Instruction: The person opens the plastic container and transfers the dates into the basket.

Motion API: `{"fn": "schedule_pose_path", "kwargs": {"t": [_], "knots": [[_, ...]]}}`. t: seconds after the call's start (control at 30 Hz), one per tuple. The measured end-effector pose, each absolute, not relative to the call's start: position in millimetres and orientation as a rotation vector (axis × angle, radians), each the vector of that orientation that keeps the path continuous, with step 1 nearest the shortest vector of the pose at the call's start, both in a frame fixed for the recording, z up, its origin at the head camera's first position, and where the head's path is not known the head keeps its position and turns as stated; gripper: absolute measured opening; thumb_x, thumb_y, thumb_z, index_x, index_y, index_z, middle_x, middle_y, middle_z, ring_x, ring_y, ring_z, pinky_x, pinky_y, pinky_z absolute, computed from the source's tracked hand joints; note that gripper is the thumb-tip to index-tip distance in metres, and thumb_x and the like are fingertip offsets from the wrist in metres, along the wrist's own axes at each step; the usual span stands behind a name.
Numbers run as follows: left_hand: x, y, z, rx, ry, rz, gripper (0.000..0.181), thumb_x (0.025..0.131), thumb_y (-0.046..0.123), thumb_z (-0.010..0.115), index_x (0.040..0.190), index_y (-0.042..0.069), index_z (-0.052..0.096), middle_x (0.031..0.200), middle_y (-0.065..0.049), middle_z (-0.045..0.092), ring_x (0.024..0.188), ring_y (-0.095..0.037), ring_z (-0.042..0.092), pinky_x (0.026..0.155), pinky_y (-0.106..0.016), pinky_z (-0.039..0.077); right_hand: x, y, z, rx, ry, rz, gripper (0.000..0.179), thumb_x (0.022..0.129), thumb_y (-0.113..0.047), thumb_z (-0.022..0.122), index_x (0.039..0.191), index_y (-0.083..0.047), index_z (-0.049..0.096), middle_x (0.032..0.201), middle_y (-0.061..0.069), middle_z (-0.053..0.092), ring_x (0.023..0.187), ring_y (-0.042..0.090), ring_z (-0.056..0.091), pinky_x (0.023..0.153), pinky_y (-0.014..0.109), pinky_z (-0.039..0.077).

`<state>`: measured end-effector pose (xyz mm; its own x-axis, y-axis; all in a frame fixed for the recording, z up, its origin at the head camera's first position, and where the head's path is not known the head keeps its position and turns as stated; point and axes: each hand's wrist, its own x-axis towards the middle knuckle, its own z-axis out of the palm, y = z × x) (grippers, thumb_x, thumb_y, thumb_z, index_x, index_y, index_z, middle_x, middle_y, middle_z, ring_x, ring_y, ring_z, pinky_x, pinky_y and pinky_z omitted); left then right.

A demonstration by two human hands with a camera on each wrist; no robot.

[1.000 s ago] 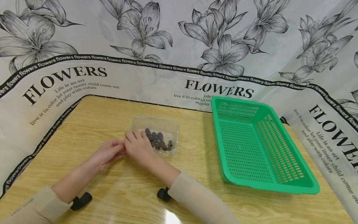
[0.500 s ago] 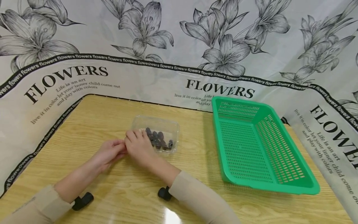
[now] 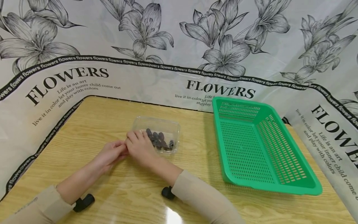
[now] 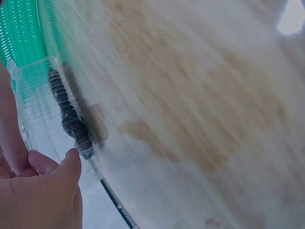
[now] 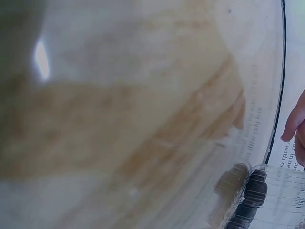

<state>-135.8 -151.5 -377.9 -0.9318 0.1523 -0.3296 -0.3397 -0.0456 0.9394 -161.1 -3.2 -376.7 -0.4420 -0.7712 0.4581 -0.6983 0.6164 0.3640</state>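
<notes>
A clear plastic box [image 3: 174, 126] stands mid-table, with several dark, oval, grape-like fruits [image 3: 156, 137] inside. My right hand [image 3: 141, 149] reaches over the box's left end with its fingers bent downward. Against its fingertips, just left of the box, is my left hand [image 3: 112, 154]. In the left wrist view, the thumb and forefinger of the left hand [image 4: 45, 198] come together beside the right hand [image 4: 9, 133], close to the box's ribbed wall [image 4: 35, 102]. I cannot tell what lies between the fingertips. Fingers [image 5: 296, 126] show at the right wrist view's edge, above the box.
A large green plastic basket [image 3: 279, 187] with perforated sides stands on the right of the wooden table [image 3: 134, 196]. Behind the table hangs a flower-printed cloth [image 3: 173, 46]. Black wrist devices [image 3: 84, 203] sit under both sleeves.
Both hands stay together at the box's left end, with hardly any movement. The whole head view shifts very slightly.
</notes>
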Motion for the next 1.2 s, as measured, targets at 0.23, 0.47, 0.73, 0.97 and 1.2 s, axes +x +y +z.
{"fn": "schedule_pose_path", "kwargs": {"t": [0.23,0.47,0.73,0.97,1.2], "knots": [[-137,-152,-378,-0.178,1.89,2.036,0.026,0.097,0.008,0.042,0.117,-0.008,0.049,0.082,0.008,0.06,0.078,0.0,0.057,0.072,-0.016,0.05,-161,-1,-376,1.184,-2.254,-0.141,0.007,0.091,-0.013,0.058,0.097,-0.013,0.062,0.105,0.003,0.048,0.102,0.021,0.05,0.089,0.038,0.049],[-138,-152,-378,-0.14,1.901,2.026,0.028,0.098,0.008,0.042,0.117,-0.011,0.049,0.084,0.009,0.062,0.079,0.0,0.058,0.074,-0.017,0.051,-161,0,-374,1.207,-2.288,-0.136,0.009,0.091,-0.014,0.06,0.099,-0.011,0.062,0.107,0.003,0.048,0.103,0.021,0.049,0.089,0.039,0.049],[-139,-153,-380,-0.125,1.907,2.022,0.022,0.098,0.007,0.041,0.111,-0.005,0.053,0.081,0.008,0.059,0.077,-0.001,0.056,0.073,-0.018,0.05,-164,-1,-375,1.21,-2.243,-0.152,0.011,0.091,-0.02,0.06,0.098,-0.011,0.062,0.105,0.004,0.049,0.1,0.021,0.05,0.087,0.037,0.05],[-142,-152,-382,-0.135,1.879,2.046,0.021,0.099,0.012,0.042,0.091,0.011,0.062,0.078,0.008,0.058,0.074,-0.003,0.054,0.069,-0.017,0.048,-170,-1,-361,1.224,-2.21,-0.036,0.033,0.084,-0.034,0.069,0.099,-0.006,0.061,0.106,0.007,0.051,0.095,0.019,0.052,0.081,0.028,0.048],[-142,-154,-379,-0.171,1.814,2.091,0.017,0.099,0.009,0.043,0.102,0.0,0.057,0.083,0.005,0.061,0.077,-0.003,0.059,0.075,-0.017,0.051,-174,-2,-365,1.268,-2.19,-0.012,0.01,0.093,-0.014,0.057,0.092,-0.006,0.061,0.098,0.006,0.049,0.087,0.019,0.051,0.074,0.03,0.051]]}}
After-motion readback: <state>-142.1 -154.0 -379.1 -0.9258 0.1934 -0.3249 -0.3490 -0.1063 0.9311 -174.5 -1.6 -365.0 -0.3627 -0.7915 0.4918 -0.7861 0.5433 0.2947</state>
